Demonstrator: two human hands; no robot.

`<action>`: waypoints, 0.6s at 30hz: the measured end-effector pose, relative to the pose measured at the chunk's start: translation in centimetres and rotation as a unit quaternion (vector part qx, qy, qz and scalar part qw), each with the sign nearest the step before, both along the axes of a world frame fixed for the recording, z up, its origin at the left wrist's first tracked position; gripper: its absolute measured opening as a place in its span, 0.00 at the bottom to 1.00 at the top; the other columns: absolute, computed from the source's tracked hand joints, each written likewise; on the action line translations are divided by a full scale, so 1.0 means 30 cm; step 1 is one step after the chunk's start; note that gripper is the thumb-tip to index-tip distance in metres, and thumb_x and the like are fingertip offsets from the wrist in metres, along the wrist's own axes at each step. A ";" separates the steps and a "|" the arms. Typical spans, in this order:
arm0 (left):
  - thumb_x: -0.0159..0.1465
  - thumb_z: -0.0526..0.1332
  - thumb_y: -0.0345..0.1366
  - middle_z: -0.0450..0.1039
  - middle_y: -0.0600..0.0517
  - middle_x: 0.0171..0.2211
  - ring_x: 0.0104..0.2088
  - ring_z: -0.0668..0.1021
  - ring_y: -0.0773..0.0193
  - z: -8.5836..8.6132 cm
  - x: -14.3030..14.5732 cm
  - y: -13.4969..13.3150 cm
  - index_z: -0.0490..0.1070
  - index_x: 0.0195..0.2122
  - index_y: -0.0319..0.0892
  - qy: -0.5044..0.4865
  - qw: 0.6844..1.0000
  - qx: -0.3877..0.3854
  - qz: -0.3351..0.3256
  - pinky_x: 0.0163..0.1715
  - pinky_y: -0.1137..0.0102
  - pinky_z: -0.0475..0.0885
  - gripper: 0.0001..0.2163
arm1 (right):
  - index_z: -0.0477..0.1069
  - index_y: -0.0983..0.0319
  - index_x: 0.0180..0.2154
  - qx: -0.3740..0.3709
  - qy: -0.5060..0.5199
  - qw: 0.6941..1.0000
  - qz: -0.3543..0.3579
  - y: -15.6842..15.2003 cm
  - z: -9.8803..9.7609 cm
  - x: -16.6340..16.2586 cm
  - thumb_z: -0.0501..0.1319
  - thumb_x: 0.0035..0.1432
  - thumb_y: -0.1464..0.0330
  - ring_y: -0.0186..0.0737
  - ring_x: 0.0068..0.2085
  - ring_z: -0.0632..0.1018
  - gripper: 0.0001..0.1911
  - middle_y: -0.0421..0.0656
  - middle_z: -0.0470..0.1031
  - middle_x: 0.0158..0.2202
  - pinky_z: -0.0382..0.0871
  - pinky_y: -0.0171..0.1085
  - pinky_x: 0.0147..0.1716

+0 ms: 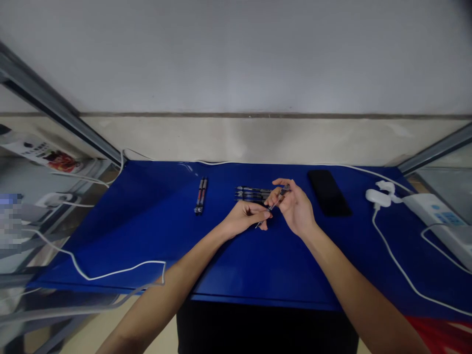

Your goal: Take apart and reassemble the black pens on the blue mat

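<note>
Pen (277,199) between left hand (244,219), right hand (297,207)

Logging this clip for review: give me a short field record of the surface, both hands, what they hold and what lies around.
surface: blue table
left hand: pinches the lower end of a thin pen
right hand: holds the pen's upper end
left of hands: pair of pens
behind hands: row of pens
right side: black phone, white plug, white cable
</note>
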State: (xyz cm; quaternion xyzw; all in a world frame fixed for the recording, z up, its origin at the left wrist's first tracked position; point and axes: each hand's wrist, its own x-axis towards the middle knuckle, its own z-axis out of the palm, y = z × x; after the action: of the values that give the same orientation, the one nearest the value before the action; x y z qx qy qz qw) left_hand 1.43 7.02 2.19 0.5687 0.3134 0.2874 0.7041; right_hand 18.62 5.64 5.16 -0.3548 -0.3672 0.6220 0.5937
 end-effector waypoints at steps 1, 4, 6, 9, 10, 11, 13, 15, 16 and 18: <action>0.60 0.66 0.43 0.77 0.50 0.23 0.24 0.76 0.68 0.006 -0.008 0.005 0.79 0.36 0.35 0.008 1.000 0.012 0.019 0.31 0.73 0.69 0.14 | 0.71 0.60 0.41 0.024 -0.057 0.998 -0.025 0.003 -0.002 0.007 0.50 0.67 0.55 0.39 0.30 0.76 0.18 0.41 0.72 0.26 0.72 0.41 0.37; 0.60 0.66 0.42 0.78 0.49 0.25 0.27 0.78 0.67 0.027 -0.036 0.021 0.80 0.37 0.36 0.026 0.997 0.055 0.051 0.36 0.72 0.70 0.13 | 0.73 0.61 0.43 0.075 -0.212 0.971 -0.080 0.012 -0.009 0.027 0.54 0.66 0.55 0.41 0.37 0.79 0.18 0.44 0.77 0.32 0.73 0.44 0.43; 0.60 0.66 0.42 0.79 0.49 0.26 0.27 0.77 0.67 0.040 -0.050 0.027 0.80 0.36 0.36 0.041 0.995 0.080 0.044 0.35 0.72 0.70 0.13 | 0.71 0.59 0.46 0.088 -0.245 0.961 -0.093 0.016 -0.014 0.033 0.56 0.65 0.56 0.42 0.37 0.80 0.16 0.43 0.78 0.32 0.74 0.45 0.44; 0.60 0.67 0.43 0.79 0.48 0.25 0.23 0.74 0.69 0.050 -0.049 0.022 0.79 0.36 0.36 0.061 0.995 0.082 0.008 0.26 0.74 0.65 0.13 | 0.63 0.56 0.47 0.086 -0.213 0.967 -0.106 0.019 -0.021 0.029 0.60 0.63 0.58 0.41 0.33 0.81 0.14 0.38 0.77 0.28 0.76 0.45 0.42; 0.60 0.66 0.43 0.79 0.48 0.25 0.22 0.73 0.70 0.051 -0.044 0.016 0.79 0.36 0.35 0.062 0.995 0.076 -0.004 0.24 0.75 0.63 0.14 | 0.61 0.55 0.45 0.084 -0.204 0.969 -0.107 0.019 -0.024 0.024 0.61 0.62 0.59 0.41 0.31 0.82 0.14 0.37 0.77 0.26 0.76 0.44 0.41; 0.60 0.66 0.43 0.79 0.48 0.25 0.21 0.73 0.70 0.050 -0.037 0.010 0.78 0.37 0.35 0.060 0.996 0.068 -0.016 0.23 0.75 0.62 0.14 | 0.59 0.55 0.44 0.082 -0.201 0.971 -0.102 0.018 -0.026 0.020 0.62 0.61 0.59 0.41 0.30 0.82 0.15 0.36 0.76 0.25 0.76 0.44 0.39; 0.61 0.65 0.44 0.79 0.47 0.26 0.22 0.73 0.70 0.049 -0.022 -0.004 0.77 0.36 0.35 0.048 0.997 0.059 -0.031 0.23 0.75 0.62 0.14 | 0.57 0.55 0.42 0.079 -0.200 0.973 -0.081 0.014 -0.027 0.011 0.63 0.61 0.60 0.41 0.29 0.81 0.15 0.35 0.76 0.24 0.76 0.43 0.37; 0.61 0.65 0.44 0.79 0.46 0.26 0.22 0.74 0.70 0.049 -0.013 -0.015 0.76 0.35 0.35 0.040 0.997 0.057 -0.040 0.24 0.75 0.62 0.14 | 0.56 0.55 0.42 0.075 -0.199 0.976 -0.053 0.010 -0.025 0.008 0.63 0.60 0.60 0.40 0.27 0.81 0.16 0.34 0.75 0.24 0.76 0.42 0.34; 0.62 0.65 0.44 0.79 0.46 0.26 0.22 0.74 0.70 0.049 -0.011 -0.018 0.75 0.35 0.35 0.038 0.997 0.057 -0.043 0.25 0.75 0.62 0.14 | 0.56 0.55 0.43 0.072 -0.199 0.977 -0.039 0.008 -0.023 0.009 0.63 0.60 0.60 0.40 0.26 0.80 0.17 0.34 0.74 0.23 0.76 0.41 0.32; 0.62 0.64 0.44 0.79 0.47 0.26 0.22 0.73 0.70 0.053 -0.012 -0.021 0.76 0.35 0.35 0.037 0.997 0.058 -0.048 0.24 0.75 0.62 0.14 | 0.54 0.54 0.43 0.066 -0.205 0.977 -0.012 0.007 -0.019 0.015 0.64 0.59 0.61 0.38 0.24 0.79 0.19 0.32 0.74 0.23 0.74 0.39 0.28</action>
State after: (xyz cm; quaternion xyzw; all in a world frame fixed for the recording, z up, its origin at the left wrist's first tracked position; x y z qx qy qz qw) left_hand 1.08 6.38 3.77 0.6330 0.2941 0.2499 0.6711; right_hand 19.06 5.85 4.59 -0.4394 -0.5167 0.5032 0.5356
